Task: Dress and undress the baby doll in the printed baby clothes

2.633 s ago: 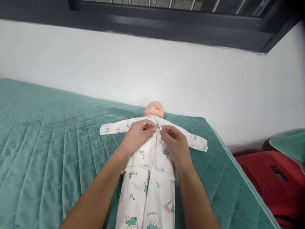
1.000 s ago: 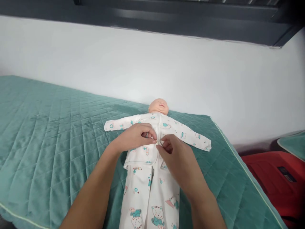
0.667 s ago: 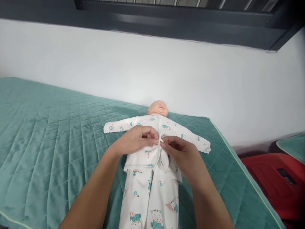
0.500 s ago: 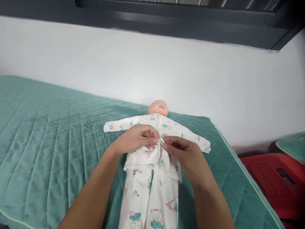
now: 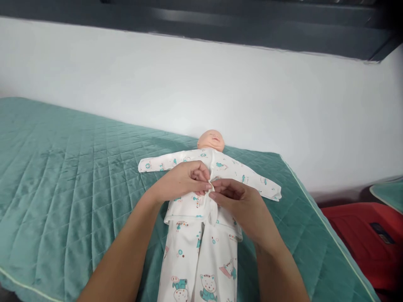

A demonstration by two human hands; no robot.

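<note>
A baby doll (image 5: 210,140) lies on its back, its head by the wall. It wears a white baby shirt (image 5: 189,211) printed with small teal animals, and its sleeves stretch out to both sides. Matching trousers (image 5: 198,260) cover the legs. Over the chest, my left hand (image 5: 182,181) pinches one front edge of the shirt between thumb and fingers. My right hand (image 5: 239,199) pinches the opposite edge, and the two sets of fingertips meet at the middle. Whether a snap or a button sits there is hidden by the fingers. Below them the front edges hang loose.
The doll lies on a green quilted bed cover (image 5: 94,180) with a pale piped edge. Behind the bed stands a white wall (image 5: 157,79) under a dark window frame (image 5: 201,23). A red plastic chair or stool (image 5: 355,235) is to the right.
My right fingertips have shifted slightly left, bringing the shirt's two front edges together. A gap showed between them before. The view has moved a little.
</note>
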